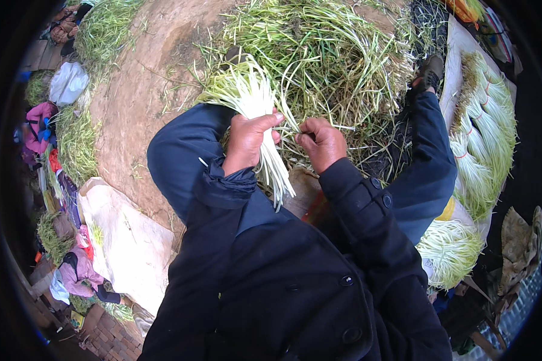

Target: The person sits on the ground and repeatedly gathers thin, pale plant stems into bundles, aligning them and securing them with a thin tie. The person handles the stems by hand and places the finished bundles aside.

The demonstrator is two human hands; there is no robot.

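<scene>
My left hand [249,141] is closed around a bunch of pale, long-stemmed leafy greens [271,158], its white ends hanging over my lap and its yellow-green tips fanning out above my left knee. Just to the right, my right hand [321,141] pinches a few thin stalks [290,110] between thumb and fingers, apart from the bunch. A large heap of loose green and straw-coloured stalks [316,63] lies on the ground beyond both hands.
Tied bundles of pale stalks [483,135] lie on a white sheet at the right, with another bundle [449,252] below them. More loose greens [77,140] and a white sheet [126,239] lie at the left. Several people, one in a pink top [79,273], are at the far left.
</scene>
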